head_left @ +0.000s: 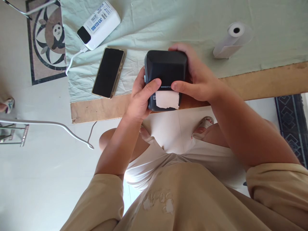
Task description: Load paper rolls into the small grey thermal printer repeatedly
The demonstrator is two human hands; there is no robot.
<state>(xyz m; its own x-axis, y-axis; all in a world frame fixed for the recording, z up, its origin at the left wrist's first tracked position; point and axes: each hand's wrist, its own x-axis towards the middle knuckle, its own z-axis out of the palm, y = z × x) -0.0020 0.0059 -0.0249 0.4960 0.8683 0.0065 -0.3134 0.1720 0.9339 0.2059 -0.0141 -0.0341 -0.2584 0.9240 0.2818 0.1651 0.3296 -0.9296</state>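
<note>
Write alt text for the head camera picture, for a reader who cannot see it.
Both hands, left hand and right hand, grip a small black printer with a torn paper strip hanging from its slot. On the pale green cloth lie a phone, a white power bank and a paper roll.

Left of the printer [166,72], the phone [109,72] lies close, the power bank [99,25] and its cable [73,59] beyond it. To the right, open cloth [192,22] runs to the paper roll [232,40]. Behind the printer the cloth is bare. Both hands [141,96] [194,80] flank the printer at the table edge [264,81].
</note>
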